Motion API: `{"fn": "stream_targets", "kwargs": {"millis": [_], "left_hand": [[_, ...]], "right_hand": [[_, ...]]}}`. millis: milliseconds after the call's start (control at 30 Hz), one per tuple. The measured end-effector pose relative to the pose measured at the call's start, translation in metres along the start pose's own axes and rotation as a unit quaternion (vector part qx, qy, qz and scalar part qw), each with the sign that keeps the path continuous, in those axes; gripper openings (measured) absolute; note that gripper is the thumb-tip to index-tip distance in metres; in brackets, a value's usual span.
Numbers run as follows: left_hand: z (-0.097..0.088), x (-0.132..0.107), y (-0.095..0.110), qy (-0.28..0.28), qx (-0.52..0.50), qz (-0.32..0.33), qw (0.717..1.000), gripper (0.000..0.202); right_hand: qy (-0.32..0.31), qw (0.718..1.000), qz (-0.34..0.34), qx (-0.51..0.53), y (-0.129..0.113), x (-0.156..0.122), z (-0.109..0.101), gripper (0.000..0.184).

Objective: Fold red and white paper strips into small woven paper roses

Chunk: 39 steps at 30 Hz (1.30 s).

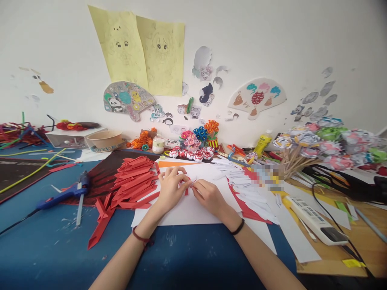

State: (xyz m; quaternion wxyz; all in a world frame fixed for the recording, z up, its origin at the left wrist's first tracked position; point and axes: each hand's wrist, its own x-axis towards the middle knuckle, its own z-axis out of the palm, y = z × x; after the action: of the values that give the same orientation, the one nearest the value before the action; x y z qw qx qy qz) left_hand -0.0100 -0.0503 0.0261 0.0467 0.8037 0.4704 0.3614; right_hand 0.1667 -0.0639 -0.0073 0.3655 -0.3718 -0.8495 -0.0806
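My left hand (171, 187) and my right hand (208, 195) meet over a white sheet of paper (187, 211) on the blue table (187, 257). Both pinch a small folded red-and-white paper strip (190, 184) between their fingertips. A pile of folded red paper strips (133, 181) lies just left of my left hand. A heap of folded white paper strips (242, 181) lies to the right of my right hand. A dark band circles each wrist.
A blue glue gun (65, 193) lies at the left with its cord. A white remote control (314, 219) and a black cable sit at the right. Paper flowers (199, 139), a glue bottle (262, 143), a bowl (104, 139) and flower sticks (317, 147) line the wall.
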Motion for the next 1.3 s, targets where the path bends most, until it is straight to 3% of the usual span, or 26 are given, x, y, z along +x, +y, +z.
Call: {"fn": "stream_targets", "kwargs": {"millis": [400,633,1000,1100,1233,1300], "left_hand": [[-0.002,0.004,0.002,0.019,-0.023,-0.057,0.998,0.018],[0.005,0.005,-0.006,-0.032,-0.140,-0.069,0.987,0.015],[0.007,0.004,-0.007,-0.024,-0.140,-0.109,0.984,0.017],[0.008,0.004,-0.009,-0.026,-0.145,-0.103,0.984,0.016],[0.008,0.002,-0.010,-0.015,-0.146,-0.049,0.988,0.009],[0.008,0.000,-0.012,-0.006,-0.132,-0.037,0.991,0.017]], "right_hand": [[-0.011,1.000,0.020,0.015,-0.003,-0.001,0.007,0.021],[-0.018,0.999,0.010,0.028,-0.003,0.000,0.005,0.019],[-0.037,0.998,-0.002,0.043,-0.002,0.000,0.002,0.016],[-0.032,0.999,-0.004,0.031,-0.002,0.000,0.002,0.016],[-0.022,0.999,0.024,-0.017,-0.003,-0.003,0.004,0.017],[-0.021,0.999,0.035,-0.031,-0.003,-0.004,0.006,0.017]]}}
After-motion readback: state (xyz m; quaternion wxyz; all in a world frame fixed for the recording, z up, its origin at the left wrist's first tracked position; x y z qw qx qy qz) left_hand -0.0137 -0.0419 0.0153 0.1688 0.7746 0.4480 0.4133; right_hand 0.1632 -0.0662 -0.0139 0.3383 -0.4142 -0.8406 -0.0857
